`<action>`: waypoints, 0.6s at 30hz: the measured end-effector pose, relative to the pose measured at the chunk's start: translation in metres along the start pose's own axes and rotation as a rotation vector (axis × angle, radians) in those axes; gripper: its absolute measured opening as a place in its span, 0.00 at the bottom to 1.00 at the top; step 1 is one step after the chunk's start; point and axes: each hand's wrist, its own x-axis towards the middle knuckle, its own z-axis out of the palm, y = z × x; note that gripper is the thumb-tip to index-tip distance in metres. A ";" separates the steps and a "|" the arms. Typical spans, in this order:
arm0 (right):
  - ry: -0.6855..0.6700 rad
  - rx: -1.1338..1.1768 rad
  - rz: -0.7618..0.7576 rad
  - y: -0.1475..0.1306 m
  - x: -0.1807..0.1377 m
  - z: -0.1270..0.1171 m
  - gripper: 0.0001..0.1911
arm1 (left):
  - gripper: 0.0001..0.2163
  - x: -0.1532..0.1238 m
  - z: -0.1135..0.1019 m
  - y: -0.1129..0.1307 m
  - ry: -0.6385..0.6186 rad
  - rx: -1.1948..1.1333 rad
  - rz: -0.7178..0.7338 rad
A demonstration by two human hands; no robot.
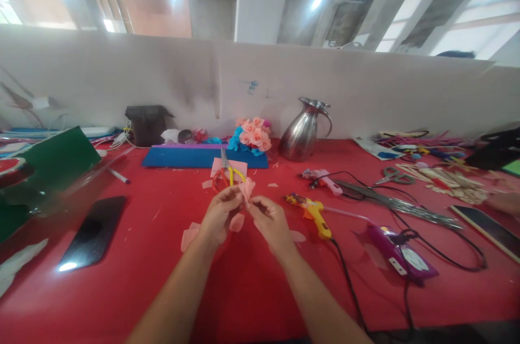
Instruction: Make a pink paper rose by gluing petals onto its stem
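My left hand (219, 215) and my right hand (271, 220) meet above the red table (162, 279), both pinching a small pink paper piece (247, 189) between their fingertips. Loose pink paper petals (189, 235) lie on the table beside and under my hands. Just beyond them lie scissors with yellow and orange handles (227, 172) on a pink sheet. A yellow glue gun (314, 214) rests to the right of my right hand, its cord trailing toward me.
A black phone (94, 231) lies at the left, a green sheet (52, 162) behind it. At the back stand a blue board (199, 157), paper flowers (254, 135) and a steel jug (303, 130). A pink glue gun (323, 179), wires (390, 200), a purple device (400, 254) and sticks fill the right.
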 end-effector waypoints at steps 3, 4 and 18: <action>0.007 -0.038 -0.027 0.003 0.000 -0.001 0.08 | 0.10 0.000 0.000 0.000 -0.019 0.020 -0.031; 0.006 -0.054 -0.042 0.004 0.000 -0.001 0.09 | 0.10 0.000 0.000 0.000 -0.005 0.016 -0.031; 0.112 -0.188 -0.168 0.009 -0.004 0.004 0.09 | 0.22 0.000 0.006 -0.003 0.036 0.080 0.099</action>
